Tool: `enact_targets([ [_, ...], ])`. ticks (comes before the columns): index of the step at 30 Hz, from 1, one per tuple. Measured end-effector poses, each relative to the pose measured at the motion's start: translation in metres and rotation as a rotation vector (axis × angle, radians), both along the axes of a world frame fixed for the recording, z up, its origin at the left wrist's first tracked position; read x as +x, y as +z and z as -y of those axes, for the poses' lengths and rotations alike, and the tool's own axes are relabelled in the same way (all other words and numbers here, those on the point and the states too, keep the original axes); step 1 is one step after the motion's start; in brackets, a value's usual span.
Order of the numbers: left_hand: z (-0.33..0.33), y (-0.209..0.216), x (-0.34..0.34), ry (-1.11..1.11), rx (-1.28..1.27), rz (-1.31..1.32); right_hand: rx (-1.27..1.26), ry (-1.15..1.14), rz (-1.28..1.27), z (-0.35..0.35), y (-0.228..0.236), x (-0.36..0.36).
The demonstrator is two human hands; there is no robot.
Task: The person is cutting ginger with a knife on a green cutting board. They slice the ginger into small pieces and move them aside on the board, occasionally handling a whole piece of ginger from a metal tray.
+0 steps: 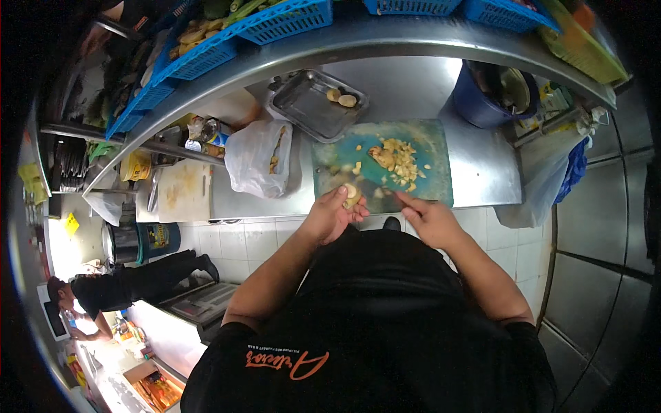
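Note:
My left hand [332, 219] is closed around a pale yellow, peeled potato-like piece [352, 193], over the near edge of a green cutting board [430, 141]. At the board's near right edge, my right hand [432, 221] grips a knife [380, 187]; its blade points left toward the held piece and is blurred. Beyond the blade, a heap of chopped pale yellow pieces [398, 160] lies on the board, with a few loose bits to its left. A browner, larger lump [378, 153] sits at the heap's left side.
A metal tray [296, 107] with two pale pieces [340, 98] stands behind the board. Left of it is a white plastic bag [258, 158]; a blue bucket [475, 100] stands at the back right. Blue baskets [286, 24] line the overhead shelf. Another person [103, 292] works at the far left.

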State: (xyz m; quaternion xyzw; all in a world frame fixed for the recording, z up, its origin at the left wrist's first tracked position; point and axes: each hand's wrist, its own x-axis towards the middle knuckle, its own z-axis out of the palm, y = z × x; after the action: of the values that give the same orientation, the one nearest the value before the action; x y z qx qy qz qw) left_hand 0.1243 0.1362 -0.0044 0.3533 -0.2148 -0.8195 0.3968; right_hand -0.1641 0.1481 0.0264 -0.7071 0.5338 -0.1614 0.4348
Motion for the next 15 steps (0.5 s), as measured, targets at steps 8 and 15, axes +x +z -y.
enact_targets([
  [8,0.011,0.018,0.002,0.047,-0.076,-0.031,0.064,-0.167,0.270,-0.008,-0.013,-0.018],
  [15,0.011,0.009,-0.007,0.067,-0.107,0.025,-0.030,0.054,0.097,-0.001,0.042,0.023],
])
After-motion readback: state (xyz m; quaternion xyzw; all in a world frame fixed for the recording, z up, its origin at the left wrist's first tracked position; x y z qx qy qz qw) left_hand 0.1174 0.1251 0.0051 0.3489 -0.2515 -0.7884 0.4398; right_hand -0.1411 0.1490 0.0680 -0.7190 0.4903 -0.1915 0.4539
